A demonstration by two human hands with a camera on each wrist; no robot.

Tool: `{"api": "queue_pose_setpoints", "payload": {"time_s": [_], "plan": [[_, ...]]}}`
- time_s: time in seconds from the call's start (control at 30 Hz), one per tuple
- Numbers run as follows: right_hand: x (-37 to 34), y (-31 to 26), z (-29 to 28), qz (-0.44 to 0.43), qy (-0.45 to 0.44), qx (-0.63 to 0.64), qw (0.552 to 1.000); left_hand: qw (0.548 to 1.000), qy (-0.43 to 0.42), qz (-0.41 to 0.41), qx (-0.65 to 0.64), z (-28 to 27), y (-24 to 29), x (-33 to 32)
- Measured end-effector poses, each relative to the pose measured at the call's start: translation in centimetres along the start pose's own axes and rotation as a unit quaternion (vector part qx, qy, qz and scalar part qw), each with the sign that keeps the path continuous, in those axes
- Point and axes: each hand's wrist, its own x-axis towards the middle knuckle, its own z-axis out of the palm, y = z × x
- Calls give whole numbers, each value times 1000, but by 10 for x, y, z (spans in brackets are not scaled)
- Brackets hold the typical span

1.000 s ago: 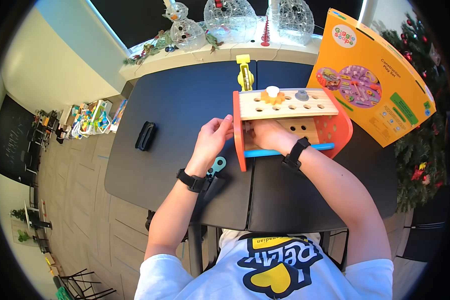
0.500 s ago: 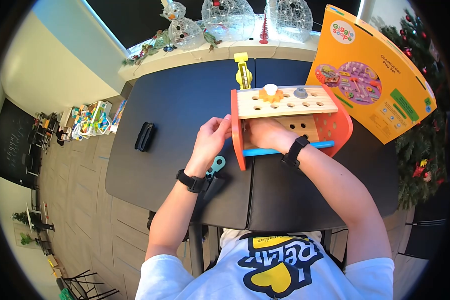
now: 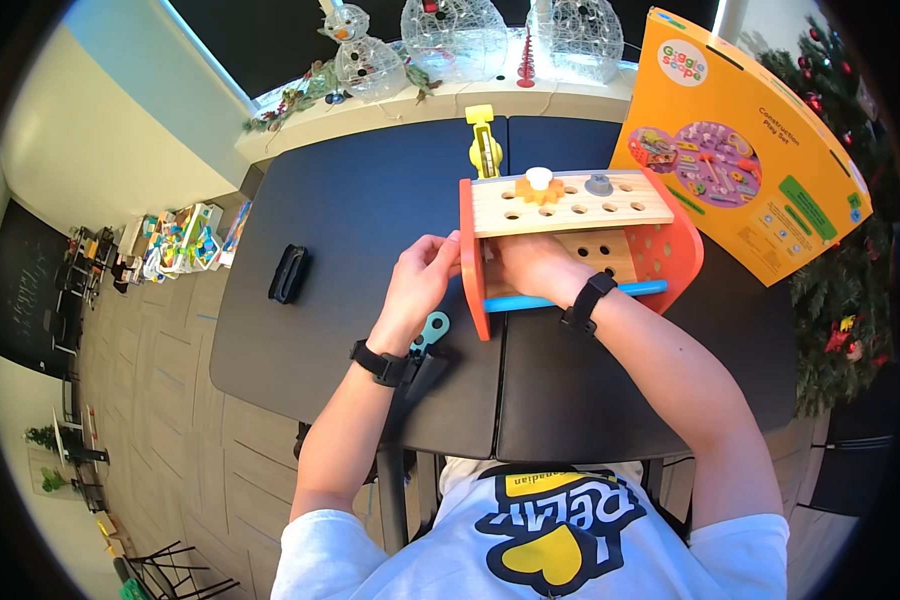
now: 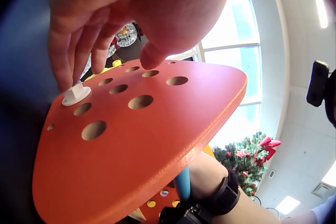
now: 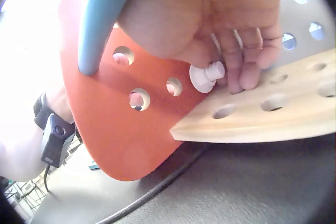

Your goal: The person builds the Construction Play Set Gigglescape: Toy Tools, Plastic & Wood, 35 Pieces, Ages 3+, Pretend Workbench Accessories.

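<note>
The toy workbench has a red side panel (image 4: 173, 108), a wooden top with holes (image 3: 570, 208) and a blue rod (image 3: 580, 299). Outside the panel, my left hand (image 3: 420, 278) lays a fingertip on a white hex bolt head (image 4: 76, 94); its thumb sits apart, near the holes. Inside the bench, my right hand (image 5: 226, 29) has its thumb and fingers around a white plastic nut (image 5: 201, 79), beside a threaded white end. The workbench top partly hides the right fingers in the head view. An orange gear (image 3: 540, 190) and a grey screw piece (image 3: 599, 184) sit on top.
A yellow toy tool (image 3: 484, 145) stands behind the bench, and an orange box (image 3: 740, 150) at the back right. A teal wrench-like piece (image 3: 433, 328) lies near the left wrist. A black case (image 3: 289, 274) is farther left on the dark table (image 3: 370, 200).
Both hands keep nearly the same places at the panel. The head view has shifted slightly, and the right fingers inside the bench shift a little.
</note>
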Motion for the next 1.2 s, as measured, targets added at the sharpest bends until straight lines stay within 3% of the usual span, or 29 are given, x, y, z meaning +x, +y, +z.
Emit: {"api": "queue_pose_setpoints", "payload": {"time_s": [0.23,0.63,0.73,0.83,0.9,0.97,1.03,1.13,1.2], "plan": [[6,11,13,-52,67,-32,996,1000,2,-1,-4,0,-1,-2],[-4,-8,-7,9,-35,-30,999,1000,-2,-1,1,0,1,-3],[-15,-28,-24,90,-60,113,988,1000,-5,2,-9,0,-1,-3],[-10,-19,-16,42,-26,63,997,1000,-2,6,-7,-1,-2,-2],[-10,-16,-14,59,-33,210,975,1000,-1,4,-4,0,-2,-2],[-9,-13,-11,41,-28,187,981,1000,0,4,-4,0,-2,-2],[-6,-10,-6,-10,-11,-8,1000,1000,0,6,-7,0,-3,-1],[-6,-9,-6,14,-20,75,997,1000,0,1,-8,0,-2,-2],[-5,-4,-3,-3,-1,50,999,1000,2,3,-4,0,-3,-1]]}}
